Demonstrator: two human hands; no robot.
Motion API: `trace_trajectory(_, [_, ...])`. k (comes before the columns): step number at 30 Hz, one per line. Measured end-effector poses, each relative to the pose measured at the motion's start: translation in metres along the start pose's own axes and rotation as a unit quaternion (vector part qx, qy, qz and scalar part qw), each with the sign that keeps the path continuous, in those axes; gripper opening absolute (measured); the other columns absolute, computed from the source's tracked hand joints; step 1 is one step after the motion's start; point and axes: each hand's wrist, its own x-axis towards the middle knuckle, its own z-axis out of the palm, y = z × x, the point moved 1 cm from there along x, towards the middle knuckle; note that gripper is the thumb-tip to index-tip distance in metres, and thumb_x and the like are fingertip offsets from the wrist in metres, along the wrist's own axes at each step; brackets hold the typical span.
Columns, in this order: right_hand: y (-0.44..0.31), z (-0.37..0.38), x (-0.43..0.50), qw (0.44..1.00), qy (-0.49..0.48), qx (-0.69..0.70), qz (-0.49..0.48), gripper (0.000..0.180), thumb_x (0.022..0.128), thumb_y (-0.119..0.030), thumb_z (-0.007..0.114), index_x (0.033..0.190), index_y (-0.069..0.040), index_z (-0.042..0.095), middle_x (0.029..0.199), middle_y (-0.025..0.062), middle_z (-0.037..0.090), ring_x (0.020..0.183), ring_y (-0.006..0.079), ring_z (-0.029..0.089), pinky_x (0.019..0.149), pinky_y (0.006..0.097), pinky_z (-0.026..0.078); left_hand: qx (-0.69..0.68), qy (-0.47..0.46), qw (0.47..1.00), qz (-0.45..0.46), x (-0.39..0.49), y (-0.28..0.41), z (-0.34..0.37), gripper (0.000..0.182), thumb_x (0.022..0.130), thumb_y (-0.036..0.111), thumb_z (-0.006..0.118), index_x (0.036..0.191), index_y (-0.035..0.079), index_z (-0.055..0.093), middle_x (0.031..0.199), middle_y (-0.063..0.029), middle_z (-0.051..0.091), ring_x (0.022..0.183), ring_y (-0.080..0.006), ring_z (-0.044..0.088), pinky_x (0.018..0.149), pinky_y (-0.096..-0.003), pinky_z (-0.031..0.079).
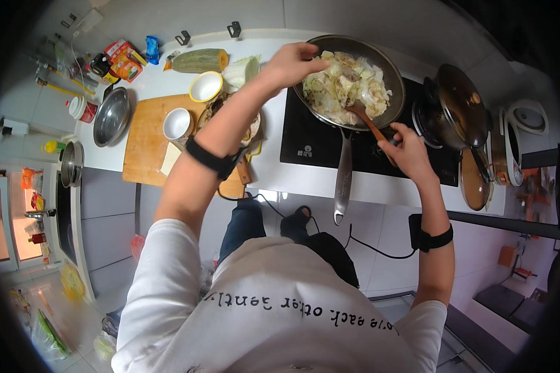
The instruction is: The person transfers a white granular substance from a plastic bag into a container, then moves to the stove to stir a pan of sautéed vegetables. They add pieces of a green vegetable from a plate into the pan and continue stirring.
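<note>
A long-handled frying pan (398,100) sits on the black glass cooktop (303,135), its metal handle (343,182) pointing towards me. Chopped cabbage (326,88) fills much of it, with some browned pieces mixed in. My left hand (295,65) is over the pan's left rim, fingers apart and reaching above the cabbage; I see nothing held in it. With my right hand (409,151) I hold a wooden spatula (371,125) by its handle, between thumb and fingers. The spatula's head rests in the near side of the cabbage.
A lidded dark wok (462,107) stands right of the pan. On the left are a wooden cutting board (142,135), a white bowl (177,123), a yellow-rimmed bowl (206,86), a cut squash (198,61), a cabbage piece (242,72) and a metal basin (112,116).
</note>
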Motion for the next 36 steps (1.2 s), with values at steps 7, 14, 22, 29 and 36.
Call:
trace_trajectory(7, [-0.023,0.025,-0.001,0.996,0.012,-0.072,-0.058,0.028,0.085,-0.009,0.057,0.112,-0.006,0.051,0.094,0.0231,0.061,0.086,0.0418,0.06,0.073,0.0479,0.047,-0.013,0.07,0.994,-0.085,-0.108,-0.064,-0.04,0.041,0.081,0.022,0.071,0.109,-0.004,0.059,0.092,-0.0081,0.061,0.076,-0.0105,0.056,0.069,-0.0248,0.048])
trace_trajectory(14, [-0.059,-0.03,0.006,0.993,0.046,-0.103,-0.02,0.015,0.086,-0.006,0.05,0.099,-0.001,0.058,0.09,0.025,0.063,0.09,0.042,0.059,0.077,0.0463,0.047,-0.063,-0.068,0.994,-0.061,-0.159,-0.077,0.006,0.037,0.084,0.022,0.068,0.111,-0.001,0.059,0.096,-0.0082,0.063,0.076,-0.0119,0.057,0.066,-0.0255,0.048])
trace_trajectory(22, [-0.077,0.043,0.074,0.99,0.065,-0.11,-0.055,0.018,0.083,-0.008,0.052,0.096,0.0,0.062,0.089,0.0285,0.062,0.092,0.0436,0.059,0.081,0.0467,0.046,-0.158,-0.249,0.952,-0.086,-0.176,-0.056,0.084,0.073,0.09,0.042,0.058,0.132,-0.011,0.031,0.105,-0.0219,0.061,0.079,-0.022,0.063,0.071,-0.0302,0.05])
trace_trajectory(29, [-0.113,-0.029,0.009,0.998,-0.027,-0.028,0.056,0.02,0.084,-0.007,0.056,0.101,0.003,0.062,0.083,0.0262,0.062,0.078,0.0395,0.063,0.068,0.0409,0.048,-0.181,-0.363,0.905,-0.131,-0.174,-0.053,0.09,0.081,0.091,0.042,0.054,0.134,-0.019,0.021,0.106,-0.0229,0.06,0.08,-0.0209,0.063,0.071,-0.0289,0.05])
trace_trajectory(36, [-0.121,0.019,0.017,0.989,0.002,-0.144,-0.031,0.017,0.084,-0.003,0.053,0.097,0.005,0.061,0.085,0.0268,0.062,0.083,0.0396,0.062,0.074,0.0407,0.048,-0.253,-0.402,0.862,-0.177,-0.168,-0.045,0.094,0.075,0.092,0.039,0.053,0.138,-0.012,0.022,0.11,-0.0195,0.058,0.094,-0.0207,0.06,0.072,-0.0293,0.053])
